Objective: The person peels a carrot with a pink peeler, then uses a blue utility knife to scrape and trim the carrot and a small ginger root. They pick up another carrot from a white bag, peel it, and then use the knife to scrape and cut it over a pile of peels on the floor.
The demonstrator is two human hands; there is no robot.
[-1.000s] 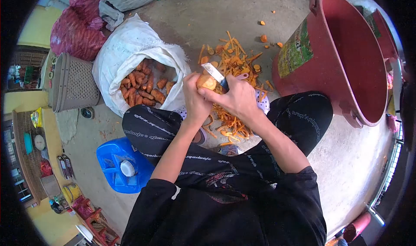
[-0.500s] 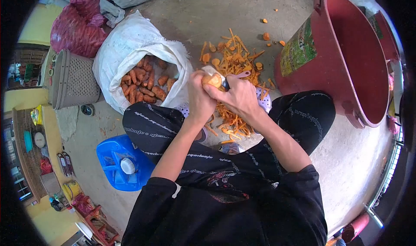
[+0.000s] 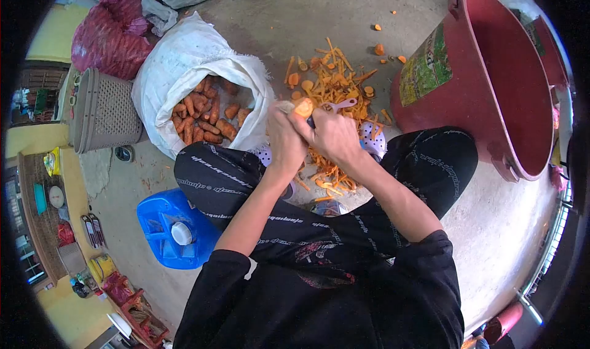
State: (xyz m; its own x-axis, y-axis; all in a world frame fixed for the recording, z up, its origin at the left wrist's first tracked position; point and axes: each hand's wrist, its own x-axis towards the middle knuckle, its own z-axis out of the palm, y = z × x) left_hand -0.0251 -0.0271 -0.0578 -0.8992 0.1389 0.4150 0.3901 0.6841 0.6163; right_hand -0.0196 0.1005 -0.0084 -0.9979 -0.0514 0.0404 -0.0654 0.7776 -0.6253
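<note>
Over the peelings, my left hand (image 3: pixel 286 137) is closed around a carrot (image 3: pixel 303 107), whose orange end faces up toward me. My right hand (image 3: pixel 335 134) presses against it from the right, thumb on the carrot. Out of the right fist pokes the pink handle of what looks like a peeler (image 3: pixel 344 104); its working end is mostly hidden by my fingers. Below and beyond both hands spreads a heap of orange peelings and cut ends (image 3: pixel 335 81). To the left, a white sack (image 3: pixel 178 66) lies with its mouth toward me, holding several unpeeled carrots (image 3: pixel 206 112).
A large red tub (image 3: pixel 452 97) stands tilted in view at the right. By my left knee is a blue jerrycan (image 3: pixel 175 229). Grey crates (image 3: pixel 107 112) and red mesh sacks (image 3: pixel 110 41) sit beyond the white sack. Loose carrot bits (image 3: pixel 379 49) dot the concrete floor.
The carrot has turned in my left hand, so a brighter orange end now shows. My right hand has shifted slightly left and down, closer against it.
</note>
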